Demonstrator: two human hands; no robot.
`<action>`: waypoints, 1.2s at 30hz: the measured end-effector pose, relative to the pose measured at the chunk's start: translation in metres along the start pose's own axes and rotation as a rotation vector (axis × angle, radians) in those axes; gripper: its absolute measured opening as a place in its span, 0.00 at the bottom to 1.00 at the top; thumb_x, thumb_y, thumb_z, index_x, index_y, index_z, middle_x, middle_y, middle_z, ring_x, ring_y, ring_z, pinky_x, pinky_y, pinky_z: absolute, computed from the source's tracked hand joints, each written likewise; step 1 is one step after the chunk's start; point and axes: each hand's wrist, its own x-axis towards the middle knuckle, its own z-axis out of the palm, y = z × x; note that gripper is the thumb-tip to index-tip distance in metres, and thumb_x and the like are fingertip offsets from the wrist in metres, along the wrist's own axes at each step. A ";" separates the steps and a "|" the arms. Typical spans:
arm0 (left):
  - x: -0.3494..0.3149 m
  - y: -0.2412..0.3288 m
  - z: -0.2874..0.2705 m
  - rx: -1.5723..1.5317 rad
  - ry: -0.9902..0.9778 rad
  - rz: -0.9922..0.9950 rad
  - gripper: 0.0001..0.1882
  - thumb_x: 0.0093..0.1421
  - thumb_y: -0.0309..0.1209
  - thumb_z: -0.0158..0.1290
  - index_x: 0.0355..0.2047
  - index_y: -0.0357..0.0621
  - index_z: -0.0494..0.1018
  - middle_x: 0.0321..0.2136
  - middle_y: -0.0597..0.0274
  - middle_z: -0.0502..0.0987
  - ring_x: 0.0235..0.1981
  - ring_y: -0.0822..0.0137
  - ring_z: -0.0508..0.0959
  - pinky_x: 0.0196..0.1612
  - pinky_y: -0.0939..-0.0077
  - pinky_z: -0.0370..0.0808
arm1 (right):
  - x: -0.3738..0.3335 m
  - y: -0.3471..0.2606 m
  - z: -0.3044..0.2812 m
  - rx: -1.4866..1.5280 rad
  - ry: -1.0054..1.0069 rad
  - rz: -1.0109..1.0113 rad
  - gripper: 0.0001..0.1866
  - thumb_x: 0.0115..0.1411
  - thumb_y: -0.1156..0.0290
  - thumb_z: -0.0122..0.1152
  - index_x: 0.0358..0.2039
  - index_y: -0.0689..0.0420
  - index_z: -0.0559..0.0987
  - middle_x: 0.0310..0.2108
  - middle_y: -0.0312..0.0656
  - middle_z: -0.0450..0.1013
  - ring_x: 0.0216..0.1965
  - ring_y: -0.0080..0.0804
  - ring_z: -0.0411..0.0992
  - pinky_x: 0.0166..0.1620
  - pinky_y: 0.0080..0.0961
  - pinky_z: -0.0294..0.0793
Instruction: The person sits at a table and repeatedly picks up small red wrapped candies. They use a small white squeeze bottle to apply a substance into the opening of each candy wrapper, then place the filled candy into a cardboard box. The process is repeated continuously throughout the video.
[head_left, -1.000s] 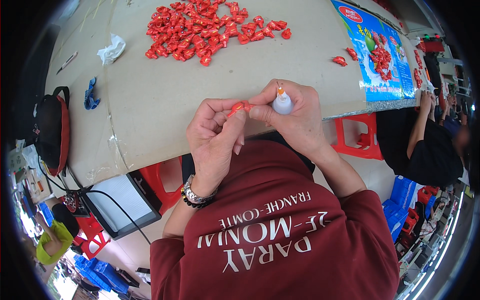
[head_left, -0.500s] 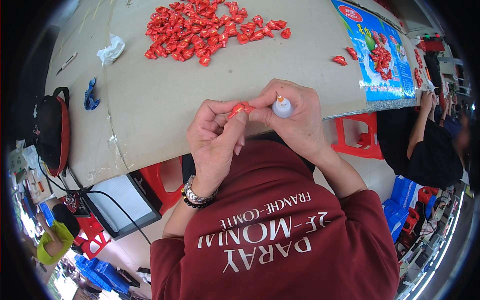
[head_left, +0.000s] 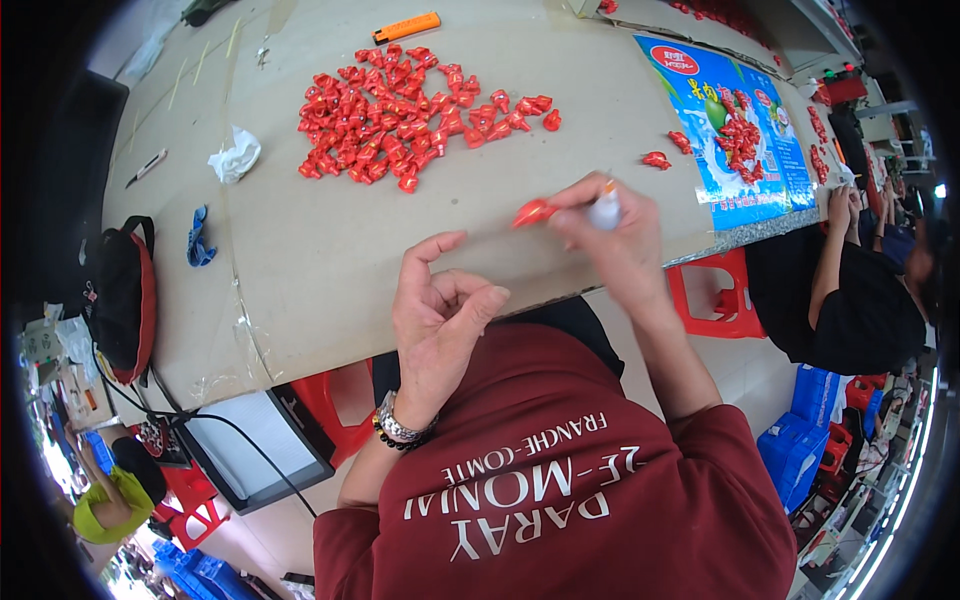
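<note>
Over the near part of the table, my right hand (head_left: 625, 250) pinches a small glossy red piece (head_left: 533, 212) between thumb and fingertips. The same hand keeps a small white dropper bottle (head_left: 605, 212) with an orange tip tucked in its fingers, nozzle up. My left hand (head_left: 437, 320) is apart from it, empty, with thumb and index finger spread and the other fingers curled. Farther off lies a heap of similar red pieces (head_left: 375, 125), and two loose red pieces (head_left: 656, 160) rest to the right. The right hand is slightly blurred.
A blue printed sheet (head_left: 755, 205) bears more red pieces on the right. An orange utility knife (head_left: 406, 28), crumpled white tissue (head_left: 235, 155), blue cloth strip (head_left: 201, 238) and a pen-like tool (head_left: 147, 168) lie around the table (head_left: 300, 270). A black-red bag (head_left: 125, 300) sits left; another person works at right.
My hands have drawn apart. The left let go of the red piece, and the right carried it up and right along with the bottle. The view has shifted, bringing the orange knife into sight.
</note>
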 end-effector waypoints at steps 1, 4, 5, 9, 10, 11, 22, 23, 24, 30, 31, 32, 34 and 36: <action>0.000 -0.003 -0.004 0.064 -0.027 0.006 0.16 0.57 0.24 0.55 0.45 0.35 0.65 0.20 0.68 0.73 0.18 0.85 0.66 0.18 0.88 0.60 | 0.006 0.003 -0.012 -0.063 0.050 0.007 0.04 0.50 0.77 0.63 0.28 0.61 0.79 0.24 0.33 0.72 0.25 0.15 0.68 0.28 0.16 0.67; 0.003 -0.007 -0.015 0.226 -0.070 0.018 0.11 0.57 0.23 0.55 0.40 0.36 0.69 0.18 0.73 0.70 0.18 0.86 0.62 0.20 0.89 0.56 | 0.027 0.015 -0.053 -0.256 0.185 0.040 0.04 0.49 0.77 0.64 0.27 0.61 0.78 0.24 0.34 0.72 0.24 0.15 0.67 0.27 0.17 0.67; 0.003 -0.007 -0.014 0.262 -0.066 0.027 0.09 0.58 0.24 0.55 0.38 0.36 0.69 0.18 0.75 0.68 0.18 0.87 0.61 0.20 0.90 0.55 | 0.033 0.018 -0.065 -0.320 0.224 0.051 0.05 0.49 0.76 0.64 0.27 0.61 0.78 0.24 0.34 0.72 0.23 0.15 0.67 0.26 0.17 0.67; 0.004 -0.007 -0.016 0.337 -0.051 0.060 0.05 0.58 0.23 0.54 0.35 0.36 0.71 0.18 0.78 0.67 0.18 0.87 0.59 0.21 0.90 0.53 | 0.043 0.017 -0.090 -0.496 0.308 0.112 0.07 0.48 0.76 0.65 0.29 0.60 0.79 0.25 0.38 0.74 0.23 0.21 0.69 0.27 0.20 0.69; 0.004 -0.008 -0.015 0.337 -0.046 0.061 0.05 0.58 0.23 0.54 0.34 0.36 0.71 0.18 0.78 0.67 0.18 0.87 0.59 0.21 0.90 0.53 | 0.045 0.020 -0.093 -0.555 0.333 0.030 0.07 0.47 0.76 0.65 0.30 0.60 0.79 0.26 0.40 0.74 0.24 0.24 0.71 0.29 0.21 0.69; 0.004 -0.008 -0.015 0.338 -0.041 0.062 0.05 0.58 0.23 0.54 0.34 0.36 0.71 0.18 0.78 0.67 0.18 0.87 0.59 0.21 0.90 0.53 | 0.048 0.024 -0.094 -0.612 0.358 -0.053 0.08 0.47 0.76 0.64 0.30 0.60 0.79 0.27 0.41 0.75 0.25 0.27 0.72 0.30 0.22 0.70; 0.005 -0.003 -0.014 0.434 0.003 0.050 0.04 0.56 0.21 0.55 0.31 0.35 0.71 0.15 0.75 0.69 0.17 0.87 0.62 0.20 0.89 0.58 | 0.064 0.002 -0.039 -0.179 0.036 -0.188 0.10 0.51 0.79 0.59 0.35 0.59 0.79 0.29 0.31 0.70 0.31 0.14 0.67 0.35 0.14 0.67; 0.005 0.000 -0.011 0.443 0.000 0.068 0.04 0.56 0.21 0.55 0.32 0.35 0.71 0.15 0.75 0.69 0.17 0.87 0.62 0.20 0.89 0.58 | 0.061 0.003 -0.033 -0.018 -0.026 -0.159 0.10 0.50 0.79 0.59 0.35 0.59 0.78 0.31 0.33 0.70 0.34 0.16 0.68 0.39 0.16 0.67; 0.006 0.002 -0.008 0.452 -0.001 0.085 0.05 0.56 0.21 0.55 0.32 0.35 0.72 0.15 0.75 0.69 0.17 0.86 0.63 0.20 0.89 0.59 | 0.059 0.006 -0.027 0.143 -0.092 -0.132 0.09 0.50 0.79 0.59 0.35 0.60 0.78 0.33 0.34 0.71 0.36 0.18 0.69 0.42 0.18 0.67; 0.025 0.001 0.010 0.442 -0.090 0.131 0.16 0.53 0.18 0.57 0.42 0.34 0.68 0.31 0.65 0.72 0.27 0.81 0.70 0.29 0.87 0.69 | 0.052 0.011 -0.008 0.041 -0.335 -0.421 0.13 0.51 0.78 0.58 0.39 0.57 0.79 0.47 0.41 0.69 0.53 0.31 0.62 0.54 0.29 0.63; 0.028 0.004 0.012 0.454 -0.115 0.117 0.18 0.53 0.18 0.57 0.44 0.34 0.66 0.34 0.64 0.72 0.29 0.79 0.70 0.32 0.87 0.70 | 0.047 0.011 -0.002 0.042 -0.358 -0.447 0.13 0.52 0.77 0.58 0.40 0.56 0.79 0.49 0.41 0.68 0.55 0.31 0.60 0.55 0.30 0.61; 0.030 0.003 0.014 0.417 -0.133 0.159 0.19 0.53 0.18 0.57 0.45 0.35 0.66 0.34 0.63 0.72 0.30 0.79 0.71 0.33 0.86 0.70 | 0.040 0.009 0.004 0.041 -0.384 -0.469 0.14 0.53 0.75 0.58 0.41 0.54 0.79 0.51 0.41 0.66 0.57 0.32 0.58 0.57 0.31 0.60; 0.034 -0.003 0.017 0.340 -0.161 0.229 0.21 0.52 0.18 0.56 0.46 0.35 0.65 0.35 0.62 0.71 0.32 0.77 0.71 0.35 0.85 0.70 | 0.028 0.006 0.015 0.137 -0.450 -0.417 0.16 0.54 0.71 0.59 0.45 0.53 0.78 0.55 0.42 0.63 0.60 0.34 0.55 0.59 0.32 0.57; 0.038 -0.009 0.016 0.350 -0.163 0.233 0.20 0.52 0.19 0.56 0.46 0.36 0.65 0.35 0.62 0.71 0.34 0.76 0.71 0.36 0.85 0.70 | 0.020 0.006 0.022 0.330 -0.524 -0.263 0.19 0.54 0.66 0.60 0.48 0.52 0.76 0.58 0.43 0.59 0.61 0.35 0.53 0.61 0.34 0.53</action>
